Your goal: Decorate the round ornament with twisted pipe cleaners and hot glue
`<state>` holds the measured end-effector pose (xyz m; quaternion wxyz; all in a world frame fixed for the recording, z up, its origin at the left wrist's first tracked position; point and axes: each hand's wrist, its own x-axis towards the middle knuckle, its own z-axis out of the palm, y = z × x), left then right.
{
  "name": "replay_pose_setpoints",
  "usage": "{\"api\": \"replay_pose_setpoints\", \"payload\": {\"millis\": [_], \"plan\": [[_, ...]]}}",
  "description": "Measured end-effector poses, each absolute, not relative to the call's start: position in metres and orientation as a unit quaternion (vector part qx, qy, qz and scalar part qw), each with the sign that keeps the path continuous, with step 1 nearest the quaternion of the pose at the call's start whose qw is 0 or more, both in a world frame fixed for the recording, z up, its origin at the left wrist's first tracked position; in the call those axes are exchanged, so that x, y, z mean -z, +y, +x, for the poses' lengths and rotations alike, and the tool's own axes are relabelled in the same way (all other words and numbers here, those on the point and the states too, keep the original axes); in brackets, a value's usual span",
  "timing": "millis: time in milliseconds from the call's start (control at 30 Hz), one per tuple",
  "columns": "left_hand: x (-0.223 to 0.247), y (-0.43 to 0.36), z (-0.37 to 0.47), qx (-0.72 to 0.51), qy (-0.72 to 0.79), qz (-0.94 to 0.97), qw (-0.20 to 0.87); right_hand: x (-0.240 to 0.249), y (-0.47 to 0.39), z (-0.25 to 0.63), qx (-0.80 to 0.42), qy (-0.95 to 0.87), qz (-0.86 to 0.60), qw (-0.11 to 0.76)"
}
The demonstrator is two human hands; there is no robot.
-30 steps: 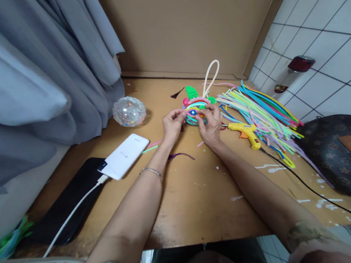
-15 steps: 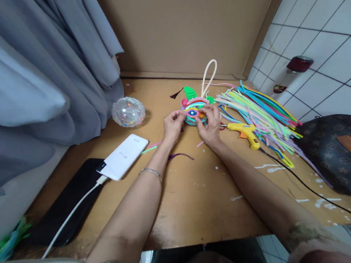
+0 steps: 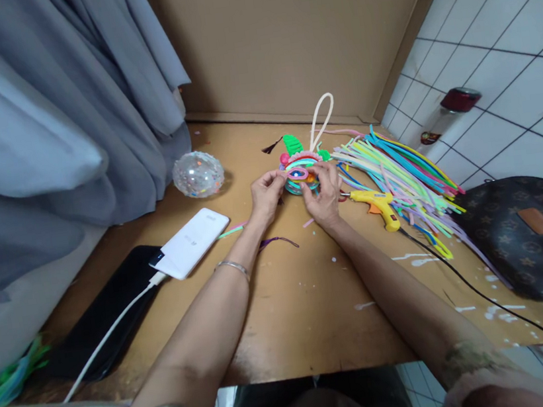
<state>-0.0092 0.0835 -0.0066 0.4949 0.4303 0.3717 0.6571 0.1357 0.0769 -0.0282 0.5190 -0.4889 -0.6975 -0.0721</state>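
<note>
My left hand (image 3: 266, 196) is closed, its fingertips pinching one end of a pink pipe cleaner (image 3: 298, 169) bent into a pointed oval loop. At the loop's other side, my right hand (image 3: 324, 195) has thumb and fingers closed on it. Right behind the loop sits a round ornament (image 3: 303, 157) with coloured pipe-cleaner bands, green leaves and a pink ball on its side. Blue and white show through the loop. A cream hanging loop (image 3: 313, 132) rises from the ornament's top. My fingers hide its lower right part.
To the right lie a yellow glue gun (image 3: 376, 205) with a black cord and a bundle of pipe cleaners (image 3: 397, 167). A dark patterned bag (image 3: 520, 264) is at the right edge. Left are a clear decorated ball (image 3: 198, 175), a white power bank (image 3: 191, 242) and a black case (image 3: 102, 326).
The pink loop has tilted in my fingers and looks flatter, covering more of the blue and white behind it. Both hands stay in nearly the same place.
</note>
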Motion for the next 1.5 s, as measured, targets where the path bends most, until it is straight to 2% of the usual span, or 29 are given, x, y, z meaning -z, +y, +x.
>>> {"api": "replay_pose_setpoints", "payload": {"millis": [367, 667, 867, 1367, 1500], "plan": [[0.001, 0.058, -0.009, -0.673, 0.350, 0.450, 0.472, 0.010, 0.058, 0.132, 0.065, -0.678, -0.453, 0.575], [-0.005, 0.019, 0.007, -0.657, 0.344, 0.473, 0.476, 0.007, 0.018, 0.126, -0.198, -0.606, -0.436, 0.636], [-0.007, -0.003, 0.014, -0.641, 0.341, 0.487, 0.485, 0.001, -0.001, 0.127, -0.277, -0.532, -0.451, 0.661], [-0.003, -0.002, 0.014, -0.640, 0.352, 0.479, 0.487, -0.002, -0.008, 0.127, -0.292, -0.562, -0.433, 0.641], [-0.004, -0.004, 0.014, -0.635, 0.363, 0.468, 0.495, -0.001, -0.009, 0.127, -0.258, -0.579, -0.447, 0.631]]}}
